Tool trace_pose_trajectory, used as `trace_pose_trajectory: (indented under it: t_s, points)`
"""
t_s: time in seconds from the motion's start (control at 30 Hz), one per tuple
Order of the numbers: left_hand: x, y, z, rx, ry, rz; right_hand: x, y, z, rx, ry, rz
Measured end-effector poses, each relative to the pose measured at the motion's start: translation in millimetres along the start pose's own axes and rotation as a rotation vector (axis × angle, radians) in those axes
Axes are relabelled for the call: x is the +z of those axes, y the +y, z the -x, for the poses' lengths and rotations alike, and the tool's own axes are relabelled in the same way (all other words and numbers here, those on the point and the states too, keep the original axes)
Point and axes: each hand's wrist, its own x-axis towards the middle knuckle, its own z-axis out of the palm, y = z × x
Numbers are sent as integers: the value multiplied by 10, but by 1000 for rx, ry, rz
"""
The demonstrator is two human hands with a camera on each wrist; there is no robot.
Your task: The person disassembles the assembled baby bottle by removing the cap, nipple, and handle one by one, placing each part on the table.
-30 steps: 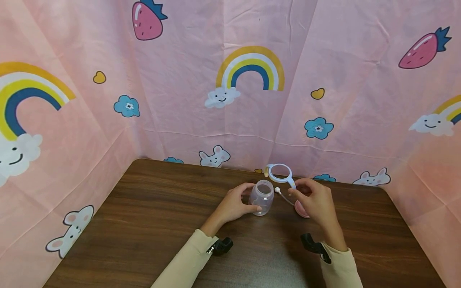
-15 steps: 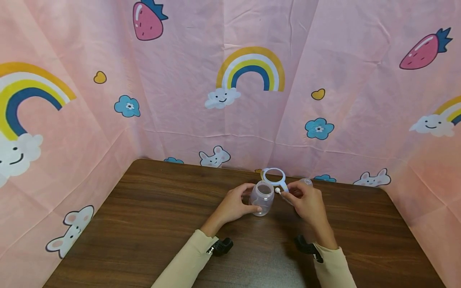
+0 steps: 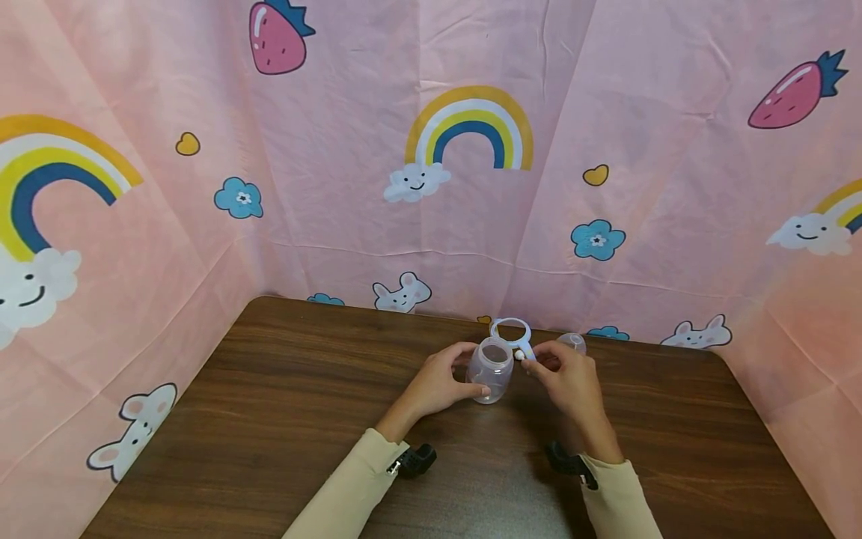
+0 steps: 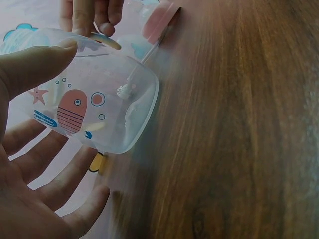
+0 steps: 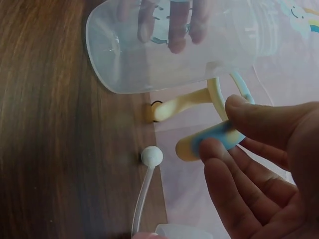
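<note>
My left hand (image 3: 441, 380) grips a clear baby bottle (image 3: 490, 378), thumb on the near side and fingers round the far side. It stands upright with its mouth uncovered; the left wrist view shows sea-creature prints on its wall (image 4: 109, 99). Just right of it, my right hand (image 3: 571, 380) pinches one grip of a blue-and-yellow bottle handle ring (image 5: 214, 137) between thumb and fingers. The ring is held up behind the bottle's neck; whether they touch I cannot tell. A straw with a white ball end (image 5: 151, 156) lies beside the bottle, joined to a pink lid (image 4: 158, 22).
A clear dome cover (image 3: 574, 342) stands behind my right hand, near the table's back edge. The dark wood table (image 3: 323, 389) is bordered by a pink printed cloth (image 3: 337, 187) at the back and sides. Each wrist bears a black camera mount (image 3: 416, 461).
My right hand has moved left and slightly down with the handle ring, bringing it close behind the bottle. The dome cover has come into view; the pink lid is now hidden in the head view.
</note>
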Motion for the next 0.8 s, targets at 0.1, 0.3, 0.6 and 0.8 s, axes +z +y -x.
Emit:
trace_pose_trajectory:
  t_s: [0.1, 0.3, 0.6, 0.8]
  points:
    - [-1, 0, 1, 1, -2, 0, 11, 0, 7, -15, 15, 4]
    - [-3, -6, 1, 2, -2, -5, 26, 4, 14, -4, 4, 7]
    - [4, -12, 0, -3, -3, 0, 63, 20, 8, 13, -14, 27]
    - [2, -10, 1, 1, -2, 5, 100, 22, 12, 10, -15, 25]
